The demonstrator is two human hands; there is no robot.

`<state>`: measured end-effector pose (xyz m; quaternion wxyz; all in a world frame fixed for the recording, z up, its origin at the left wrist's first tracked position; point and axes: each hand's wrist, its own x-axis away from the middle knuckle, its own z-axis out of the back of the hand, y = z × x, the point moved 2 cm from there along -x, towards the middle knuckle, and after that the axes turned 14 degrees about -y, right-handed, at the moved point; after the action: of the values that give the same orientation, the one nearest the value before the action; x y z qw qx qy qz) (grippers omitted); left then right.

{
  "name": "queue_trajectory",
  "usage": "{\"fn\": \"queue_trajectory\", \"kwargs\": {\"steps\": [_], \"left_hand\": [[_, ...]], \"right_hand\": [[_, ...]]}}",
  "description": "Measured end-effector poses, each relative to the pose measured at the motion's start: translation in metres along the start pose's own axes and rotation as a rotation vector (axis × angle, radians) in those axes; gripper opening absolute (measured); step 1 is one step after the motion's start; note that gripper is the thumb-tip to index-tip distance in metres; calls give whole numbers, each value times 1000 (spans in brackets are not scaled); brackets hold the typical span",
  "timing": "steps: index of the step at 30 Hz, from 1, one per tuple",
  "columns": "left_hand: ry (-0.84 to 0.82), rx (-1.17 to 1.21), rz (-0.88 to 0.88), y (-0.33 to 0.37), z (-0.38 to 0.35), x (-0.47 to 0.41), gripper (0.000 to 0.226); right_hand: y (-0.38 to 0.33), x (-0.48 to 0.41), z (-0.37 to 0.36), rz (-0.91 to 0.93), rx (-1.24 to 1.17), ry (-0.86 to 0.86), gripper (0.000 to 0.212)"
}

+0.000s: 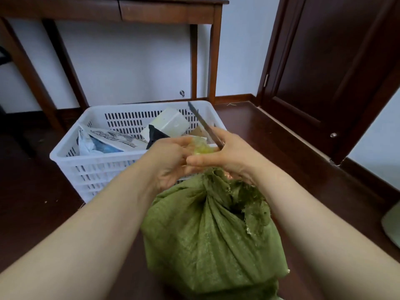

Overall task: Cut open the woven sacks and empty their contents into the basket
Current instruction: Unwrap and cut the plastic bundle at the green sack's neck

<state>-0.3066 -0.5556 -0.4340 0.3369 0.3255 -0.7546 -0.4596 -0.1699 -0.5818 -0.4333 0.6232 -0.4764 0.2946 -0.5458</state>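
Note:
A green woven sack (pixel 207 234) stands on the floor in front of me, its neck bunched and tied at the top. My left hand (pixel 171 161) grips the top of the neck, where a yellowish clear tie or plastic (pixel 200 147) shows between my hands. My right hand (pixel 225 156) holds a knife (pixel 204 124), whose thin dark blade points up and away over the basket. The white slotted plastic basket (pixel 71 154) sits just behind the sack and holds a white box (pixel 168 124), printed packaging (pixel 112 139) and a dark item.
A dark wooden table (pixel 151 11) stands against the white wall behind the basket. A dark wooden door (pixel 337 68) fills the right side. The floor is dark wood. A pale object (pixel 391 221) sits at the right edge.

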Motion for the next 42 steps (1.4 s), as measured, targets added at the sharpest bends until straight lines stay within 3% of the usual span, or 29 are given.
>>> {"fn": "queue_trajectory", "kwargs": {"steps": [1,5,7,10,15,18,21,23,24,26,28,30,32,35,36,39,42], "left_hand": [[-17,-13,4,-3,-6,-3,37],[-146,-37,122,-9,-21,-8,36],[-148,-18,154,-9,-26,-9,34],[-93,-90,128,-12,-43,-11,22],[21,-669,-122,-27,-65,-17,53],[-53,-940,-94,-36,-70,-16,62],[-64,-911,-127,-39,-76,-5,62],[-27,-698,-201,-30,-76,3,54],[-10,-582,-221,-24,-72,2,53],[52,-533,-185,-22,-58,-4,53],[67,-784,-119,-30,-50,-22,61],[-22,-1041,-101,-43,-50,-38,75],[-147,-1115,-86,-50,-53,-53,81],[-154,-1191,-55,-50,-48,-71,68],[-121,-1228,-66,-50,-46,-74,59],[-60,-1302,-110,-53,-42,-75,41],[-19,-1379,-75,-54,-41,-72,52]], "right_hand": [[8,-3,0,21,-2,22,76],[24,0,14,-2,-64,99,44],[26,6,21,-41,-11,101,42],[25,12,27,-73,-40,93,20],[37,4,37,-74,-135,248,29],[45,-4,35,-71,-132,277,33],[67,-9,45,-157,-72,446,39],[94,2,69,-270,-111,653,26],[102,7,76,-289,-176,677,23],[105,11,76,-229,-267,551,29],[95,11,67,-123,-296,422,34],[81,12,62,-22,-358,371,35],[76,16,66,45,-457,314,28],[77,25,74,66,-695,161,5],[80,26,75,69,-730,119,9],[84,23,77,-69,-564,194,30],[88,8,74,-184,-531,445,22]]}}
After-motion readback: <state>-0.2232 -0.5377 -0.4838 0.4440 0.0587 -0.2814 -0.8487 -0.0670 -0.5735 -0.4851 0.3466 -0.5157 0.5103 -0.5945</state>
